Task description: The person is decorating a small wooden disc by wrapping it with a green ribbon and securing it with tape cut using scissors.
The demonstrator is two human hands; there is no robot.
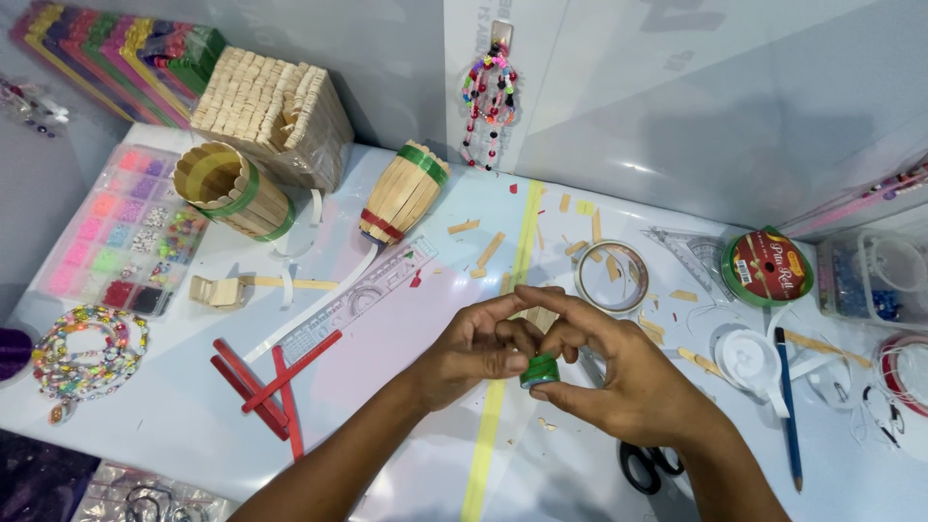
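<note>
While both hands meet over the white table (193, 425), near centre, a small green tape roll (540, 370) sits pinched between them. Left hand (478, 348): fingers curled narrow, thumb pressing the roll's left side. Right hand (619, 372): closed on the roll from the right and above, index finger arched over the left hand's knuckles. Roll held just above a yellow tape strip (488, 425) running near to far down the table.

Surroundings: black-handled scissors (646, 466) near side, partly under the right wrist. Blue pencil (788, 411) to the right. Clear tape ring (611, 275) just beyond the hands. Red craft sticks (271, 382) crossed at left. Clear ruler (358, 304) far-left of the hands. Two stick-built barrels (237, 190) at far left, one lying tilted, with a stick-built box (275, 116) behind them. Bead organiser tray (121, 232) at the left edge
</note>
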